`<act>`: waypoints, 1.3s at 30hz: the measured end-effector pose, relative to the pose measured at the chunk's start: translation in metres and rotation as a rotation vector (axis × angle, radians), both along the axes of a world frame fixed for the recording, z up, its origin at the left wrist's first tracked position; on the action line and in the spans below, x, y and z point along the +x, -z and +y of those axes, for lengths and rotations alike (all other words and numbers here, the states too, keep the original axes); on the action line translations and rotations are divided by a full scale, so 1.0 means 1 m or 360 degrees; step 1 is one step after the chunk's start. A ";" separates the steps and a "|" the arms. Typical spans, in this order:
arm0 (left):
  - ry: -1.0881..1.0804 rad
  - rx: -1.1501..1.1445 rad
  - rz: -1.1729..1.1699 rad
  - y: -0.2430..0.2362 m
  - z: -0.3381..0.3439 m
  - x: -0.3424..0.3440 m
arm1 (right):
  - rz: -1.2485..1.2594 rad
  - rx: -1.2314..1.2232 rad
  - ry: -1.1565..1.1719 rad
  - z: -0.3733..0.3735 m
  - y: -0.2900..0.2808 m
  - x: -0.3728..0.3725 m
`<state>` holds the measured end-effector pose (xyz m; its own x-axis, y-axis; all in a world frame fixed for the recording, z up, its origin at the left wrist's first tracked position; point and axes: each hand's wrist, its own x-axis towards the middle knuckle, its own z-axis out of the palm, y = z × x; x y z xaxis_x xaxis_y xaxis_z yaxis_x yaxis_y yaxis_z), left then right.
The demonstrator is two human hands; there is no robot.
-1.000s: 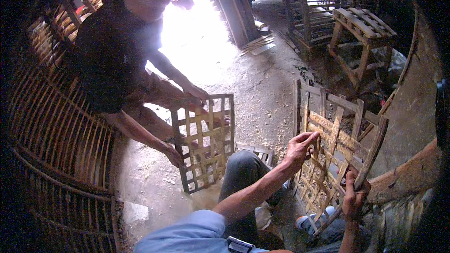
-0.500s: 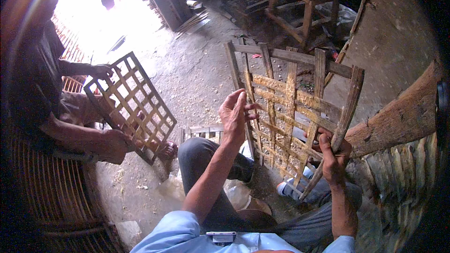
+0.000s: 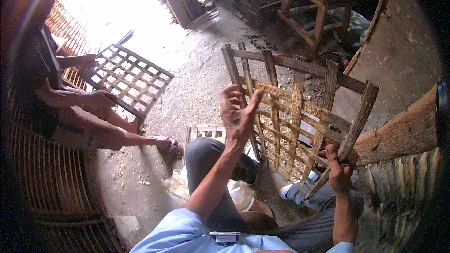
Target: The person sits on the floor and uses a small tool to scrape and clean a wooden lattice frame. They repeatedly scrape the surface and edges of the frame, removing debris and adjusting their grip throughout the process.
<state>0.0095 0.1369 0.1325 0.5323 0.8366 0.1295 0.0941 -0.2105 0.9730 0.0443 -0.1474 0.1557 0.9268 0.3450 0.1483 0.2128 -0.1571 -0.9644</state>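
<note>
A wooden lattice frame (image 3: 297, 103) of woven flat slats leans in front of me, its slats rough and yellowish around the middle. My right hand (image 3: 341, 161) is wrapped round its right side rail, low down, with the thumb toward me. Near the left rail, my left hand (image 3: 239, 115) is raised with thumb and fingers apart, holding nothing. Whether it touches a slat is hard to tell. Part of the frame's left side is hidden behind that hand.
At left another person holds a second lattice panel (image 3: 146, 61). A slatted wooden stool (image 3: 319, 5) stands far right. A thick log (image 3: 398, 126) slants in at right. By my knee lie a small lattice piece (image 3: 206, 130) and pale plastic (image 3: 241, 194). Shavings litter the floor.
My left hand has turned and its fingers have spread. My right hand keeps its hold on the frame. The other person's panel has tipped flatter, and the view has shifted slightly.
</note>
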 end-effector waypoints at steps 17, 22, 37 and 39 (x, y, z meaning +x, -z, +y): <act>0.0137 -0.0596 -0.0182 0.002 0.019 -0.005 | 0.0301 0.0252 -0.0264 0.001 -0.020 0.015; 0.0187 -0.0597 -0.0289 0.012 0.020 -0.004 | 0.0166 0.0098 -0.0123 -0.004 -0.016 0.016; 0.0417 -0.0065 -0.0245 0.017 0.008 -0.002 | 0.0086 0.0104 0.0077 0.003 -0.002 0.004; 0.0422 -0.0066 -0.0282 0.015 0.007 -0.003 | 0.0022 0.0005 0.0062 -0.001 0.005 0.010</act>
<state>0.0061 0.1439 0.1176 0.7046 0.6782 0.2087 -0.1305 -0.1652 0.9776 0.0539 -0.1480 0.1504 0.9415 0.3082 0.1363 0.1931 -0.1618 -0.9678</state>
